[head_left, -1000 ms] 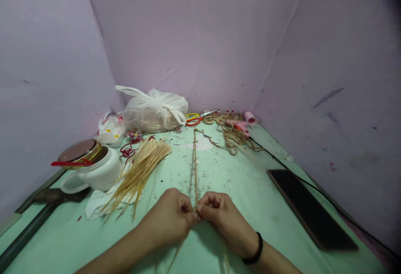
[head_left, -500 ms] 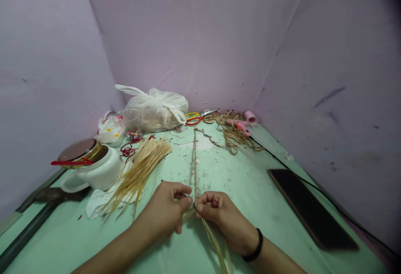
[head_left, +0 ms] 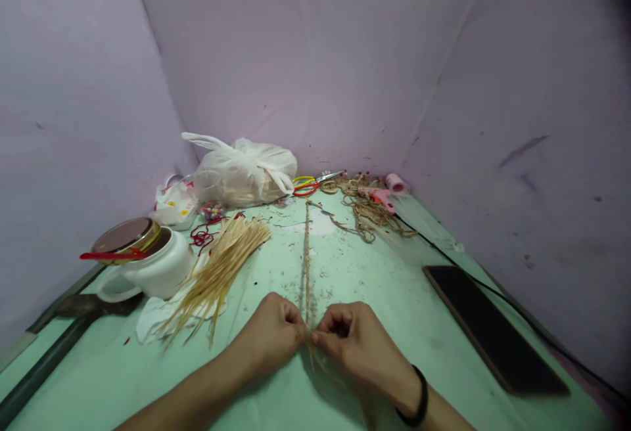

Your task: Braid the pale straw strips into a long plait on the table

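1. The left hand [head_left: 273, 338] and the right hand [head_left: 355, 344] meet near the front of the green table [head_left: 394, 286]. Both are closed and pinch the near end of a braided cord [head_left: 306, 260].
2. The cord lies straight on the table and stretches toward the wall.
3. A straw bundle [head_left: 221, 267] lies to its left and a dark phone [head_left: 493, 326] to its right.
4. A plastic bag [head_left: 241, 171] and scissors [head_left: 308, 186] lie farthest.

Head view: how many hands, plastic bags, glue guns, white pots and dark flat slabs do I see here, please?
Hands: 2, left hand and right hand, both pinching the braided cord.
Plastic bags: 2, large white bag and small printed bag.
Pink glue gun: 1
White pot: 1
Dark flat slab: 1
Total: 7
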Tool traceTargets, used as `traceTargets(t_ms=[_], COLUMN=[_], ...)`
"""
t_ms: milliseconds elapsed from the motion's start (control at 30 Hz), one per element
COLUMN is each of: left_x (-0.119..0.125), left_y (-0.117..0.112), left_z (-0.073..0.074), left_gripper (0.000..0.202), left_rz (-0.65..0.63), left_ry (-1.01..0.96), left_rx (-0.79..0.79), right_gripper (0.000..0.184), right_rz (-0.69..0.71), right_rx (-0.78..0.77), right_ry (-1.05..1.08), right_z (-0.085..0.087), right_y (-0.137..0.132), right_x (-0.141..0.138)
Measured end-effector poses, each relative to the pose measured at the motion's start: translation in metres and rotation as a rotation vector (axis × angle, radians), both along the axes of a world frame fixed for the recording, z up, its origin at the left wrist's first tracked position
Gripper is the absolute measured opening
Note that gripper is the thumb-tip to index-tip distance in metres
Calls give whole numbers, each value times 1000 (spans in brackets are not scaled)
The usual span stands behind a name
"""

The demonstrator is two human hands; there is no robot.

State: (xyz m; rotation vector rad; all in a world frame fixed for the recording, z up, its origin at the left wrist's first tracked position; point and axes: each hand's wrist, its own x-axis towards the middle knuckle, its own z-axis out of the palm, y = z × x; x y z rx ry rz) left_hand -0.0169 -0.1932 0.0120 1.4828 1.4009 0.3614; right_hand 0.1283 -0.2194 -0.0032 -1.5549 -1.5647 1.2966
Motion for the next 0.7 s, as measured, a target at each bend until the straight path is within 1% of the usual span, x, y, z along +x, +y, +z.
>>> traceTargets(t_ms=[67,100,267,333,367,433,500,567,633,667,700], left_x=[1,2,4,3,1,-1,-2,-3,-2,-1,-1], left_y=[-1,-1,-2,-2,-2,0,1,2,3,2,2], left_z=[-2,-3,-1,1,2,3,4,6,8,9,9], left_gripper=[8,8,9,10,10,7,6,7,8,8,8], left_rz=[1,6,80,69,47,-1,-28,-22,-4,2,4], left_ry=[-18,-35,-178,-214,-215,-202,-192,-192,-193,-195,-202], left_rx=[-2,-11,-135,-169,-169,-152,-141,-146,-144,-145,-146], right_gripper=[11,12,18,19,18,16,16,24,30,31,32], right_rz=[37,66,285,348,363,369,323,171,-2,-43,-42], right_rx=[-8,13,280,334,338,288,176,67,-47,-122,-210], right_ry=[-21,-35,-169,-184,-180,-152,-89,29,224,342,458], right_z=[4,6,12,13,14,14,13,13,12,12,12], right_y=[-4,-6,-15,-16,-16,-14,-9,-2,3,5,6], right_x=[1,1,0,0,1,4,8,12,12,11,9])
